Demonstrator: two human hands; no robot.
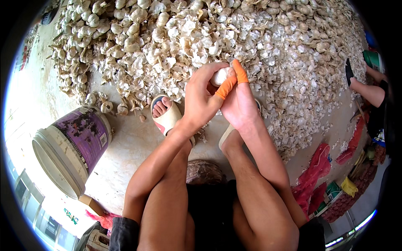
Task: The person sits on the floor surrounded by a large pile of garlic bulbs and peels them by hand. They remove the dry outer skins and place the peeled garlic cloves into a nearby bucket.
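Observation:
A whitish garlic bulb (pixel 220 77) sits between my two hands, above the near edge of the garlic heap. My left hand (pixel 201 95) curls around its left side, with an orange finger cot (pixel 226 87) on the thumb. From the right and below, my right hand (pixel 240 105) supports the bulb, palm turned up. Its thumb also wears an orange finger cot (pixel 240 72) and rests along the bulb's right side. The fingers hide the bulb's underside. Beneath and beyond lie loose papery garlic skins (pixel 201 40).
Whole garlic bulbs (pixel 94 28) are heaped at the far left. A purple-labelled plastic bucket (pixel 75 141) stands at left. Red mesh bags (pixel 314 169) lie at right. Another person's leg (pixel 367 91) shows at the right rim, near a green bucket (pixel 372 60). My sandalled feet (pixel 165 111) flank the floor.

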